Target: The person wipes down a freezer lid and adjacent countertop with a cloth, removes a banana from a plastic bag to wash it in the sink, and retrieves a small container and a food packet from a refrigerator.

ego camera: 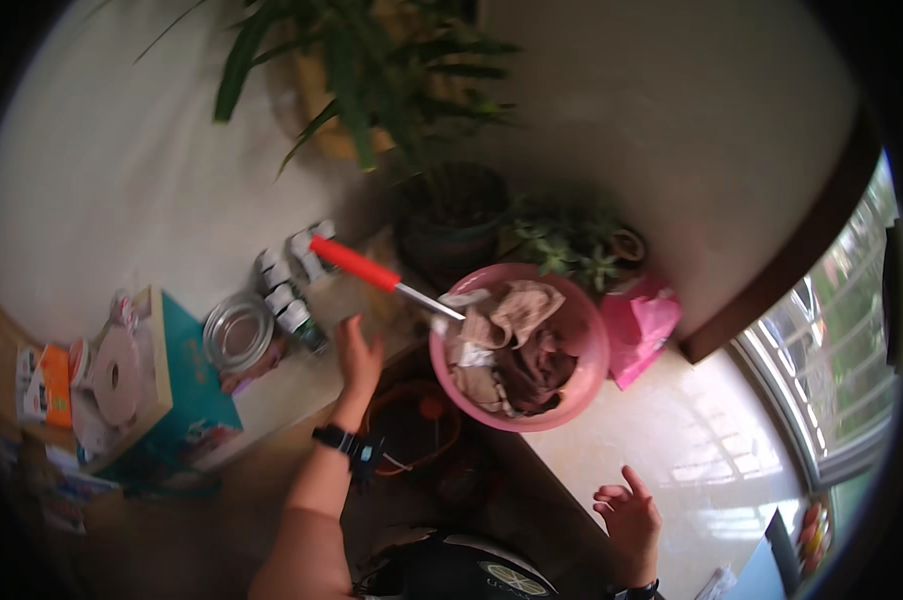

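Observation:
My left hand [359,358] is raised with its fingers apart, holding nothing, near several small bottles [290,300] with white caps. A pink plastic basin [596,375] full of crumpled brown and beige cloths [537,360] stands on the corner ledge, ahead and between my hands. A rod with a red handle [355,262] and a metal shaft reaches out from the basin's upper left; I cannot tell what its far end is. My right hand [630,517] is held over the pale ledge at the lower right, its fingers apart and nothing in it.
Potted plants [451,225] stand behind the basin, with a pink plastic bag [641,330] at its right. A round clear container [239,332] and a teal box [188,375] holding a paper roll [115,380] are at the left. Below the ledge is a dark bin [414,427]. A barred window is at the right.

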### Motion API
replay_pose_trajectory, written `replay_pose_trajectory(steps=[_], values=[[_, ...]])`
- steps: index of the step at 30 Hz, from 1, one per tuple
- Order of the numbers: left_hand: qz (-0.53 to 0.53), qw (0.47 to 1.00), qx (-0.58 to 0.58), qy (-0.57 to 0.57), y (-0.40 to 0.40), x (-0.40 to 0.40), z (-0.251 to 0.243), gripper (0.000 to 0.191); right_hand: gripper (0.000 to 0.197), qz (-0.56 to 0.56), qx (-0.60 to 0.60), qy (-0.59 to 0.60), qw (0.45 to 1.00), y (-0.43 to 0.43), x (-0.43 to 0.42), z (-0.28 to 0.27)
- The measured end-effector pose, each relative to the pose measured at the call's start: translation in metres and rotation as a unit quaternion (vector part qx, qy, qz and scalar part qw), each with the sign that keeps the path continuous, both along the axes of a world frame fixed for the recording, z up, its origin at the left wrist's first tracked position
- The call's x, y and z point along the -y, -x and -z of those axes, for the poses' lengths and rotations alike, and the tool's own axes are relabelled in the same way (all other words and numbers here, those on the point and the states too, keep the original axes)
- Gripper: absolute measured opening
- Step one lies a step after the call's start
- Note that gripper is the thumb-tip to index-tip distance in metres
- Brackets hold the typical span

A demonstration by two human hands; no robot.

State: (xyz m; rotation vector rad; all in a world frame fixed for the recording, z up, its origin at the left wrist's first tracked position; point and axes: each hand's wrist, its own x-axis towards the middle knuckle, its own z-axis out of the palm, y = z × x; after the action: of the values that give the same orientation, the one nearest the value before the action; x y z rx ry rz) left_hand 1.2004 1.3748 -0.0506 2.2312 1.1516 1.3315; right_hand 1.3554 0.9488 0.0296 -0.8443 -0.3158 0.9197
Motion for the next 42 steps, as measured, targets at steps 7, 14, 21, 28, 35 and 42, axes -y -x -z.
replay_pose_trajectory(steps=[7, 14, 21, 28, 35, 42], values=[[-0.12, 0.974, -0.154, 0.115, -0.055, -0.048, -0.019, 0.079, 0.059, -0.009, 0.006, 0.046, 0.999, 0.01, -0.002, 0.008], [-0.279, 0.919, -0.185, 0.21, -0.093, -0.066, 0.009, 0.083, 0.059, -0.006, -0.006, 0.088, 0.996, 0.02, -0.006, 0.013], [-0.035, 0.967, -0.244, 0.068, -0.071, -0.075, 0.029, 0.027, 0.049, -0.043, -0.049, 0.068, 0.995, 0.021, -0.018, 0.0], [0.019, 0.969, -0.248, 0.001, -0.039, -0.091, 0.025, 0.029, 0.045, 0.045, -0.007, 0.038, 0.998, 0.006, 0.0, 0.008], [0.173, 0.922, -0.184, 0.294, 0.024, 0.032, -0.094, 0.038, 0.041, 0.397, 0.219, 0.055, 0.89, -0.024, 0.013, -0.042], [0.114, 0.963, -0.155, 0.19, -0.005, -0.01, -0.032, 0.039, 0.028, 0.404, 0.226, 0.033, 0.886, -0.031, 0.033, -0.058]])
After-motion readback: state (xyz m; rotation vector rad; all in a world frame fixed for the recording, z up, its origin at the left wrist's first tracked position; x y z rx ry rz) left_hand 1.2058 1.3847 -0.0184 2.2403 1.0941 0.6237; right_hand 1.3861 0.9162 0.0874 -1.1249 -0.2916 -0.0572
